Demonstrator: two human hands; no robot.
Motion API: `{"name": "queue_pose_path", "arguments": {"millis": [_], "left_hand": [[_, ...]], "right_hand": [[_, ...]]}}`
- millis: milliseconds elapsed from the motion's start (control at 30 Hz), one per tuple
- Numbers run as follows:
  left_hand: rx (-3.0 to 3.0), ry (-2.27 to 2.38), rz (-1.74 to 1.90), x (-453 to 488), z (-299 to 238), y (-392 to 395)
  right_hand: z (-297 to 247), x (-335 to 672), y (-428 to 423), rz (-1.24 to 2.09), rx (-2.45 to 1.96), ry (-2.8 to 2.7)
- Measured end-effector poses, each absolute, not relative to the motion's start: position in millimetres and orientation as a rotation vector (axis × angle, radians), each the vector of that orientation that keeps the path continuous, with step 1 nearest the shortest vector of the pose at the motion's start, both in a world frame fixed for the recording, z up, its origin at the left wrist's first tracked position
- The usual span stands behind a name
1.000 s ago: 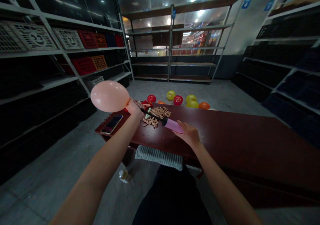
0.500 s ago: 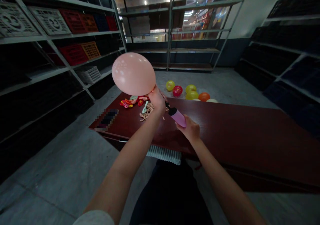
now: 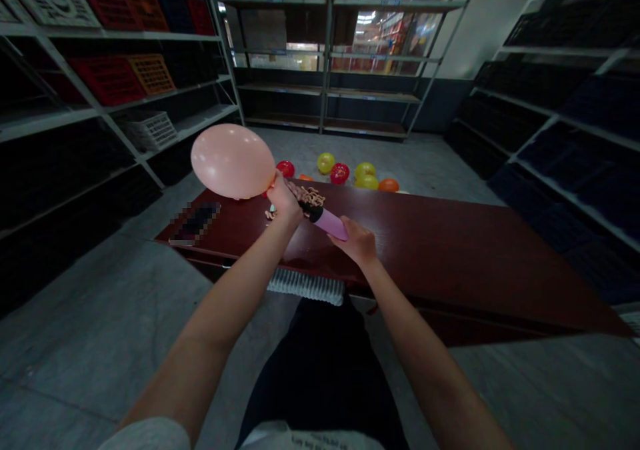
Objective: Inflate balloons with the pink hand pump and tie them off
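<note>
An inflated pale pink balloon (image 3: 233,161) sits to the left of my left hand (image 3: 285,200), whose fingers are closed around its neck. From that hand a hand pump (image 3: 330,224) with a lilac body and black collar slants down to the right. My right hand (image 3: 361,242) is wrapped round the lower end of the pump, above the dark red-brown table (image 3: 450,243). The pump's nozzle and the balloon's mouth are hidden by my left hand. Just behind the pump lies a pile of tan, curled pieces (image 3: 314,197).
A blurred-out phone-like object (image 3: 195,223) lies at the table's left end. Beyond the far edge, yellow balloons (image 3: 326,163), red balloons (image 3: 340,173) and an orange balloon (image 3: 389,185) rest on the floor. Shelves with crates (image 3: 150,73) stand left. A ribbed pale-blue item (image 3: 307,286) is at the near edge.
The camera view has shifted, so the table and both hands appear further left. The balloon sits a little lower, and the pump lies flatter. Both hands keep their grips.
</note>
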State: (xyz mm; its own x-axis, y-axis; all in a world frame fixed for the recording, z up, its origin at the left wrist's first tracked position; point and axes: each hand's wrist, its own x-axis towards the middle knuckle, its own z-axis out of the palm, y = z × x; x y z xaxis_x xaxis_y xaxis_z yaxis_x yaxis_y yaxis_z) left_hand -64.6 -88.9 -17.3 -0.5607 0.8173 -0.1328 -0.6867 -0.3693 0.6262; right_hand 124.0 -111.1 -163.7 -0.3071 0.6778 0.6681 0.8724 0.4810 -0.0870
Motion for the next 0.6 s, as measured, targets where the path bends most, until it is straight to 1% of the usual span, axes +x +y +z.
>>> {"name": "queue_pose_path", "arguments": {"millis": [233, 367, 467, 600], "left_hand": [[0.34, 0.797, 2.05, -115, 40, -102], [0.409, 0.841, 2.07, -123, 70, -104], [0.496, 0.867, 2.085, -118, 69, -93], [0.611, 0.927, 2.03, -99, 45, -69]], "right_hand": [[-162, 122, -114, -0.355, -1.197, -2.067], [-164, 120, -113, -0.303, -1.185, -2.055], [-166, 123, -112, -0.264, -1.208, -2.026], [-166, 125, -110, -0.204, -1.254, -2.001]]}}
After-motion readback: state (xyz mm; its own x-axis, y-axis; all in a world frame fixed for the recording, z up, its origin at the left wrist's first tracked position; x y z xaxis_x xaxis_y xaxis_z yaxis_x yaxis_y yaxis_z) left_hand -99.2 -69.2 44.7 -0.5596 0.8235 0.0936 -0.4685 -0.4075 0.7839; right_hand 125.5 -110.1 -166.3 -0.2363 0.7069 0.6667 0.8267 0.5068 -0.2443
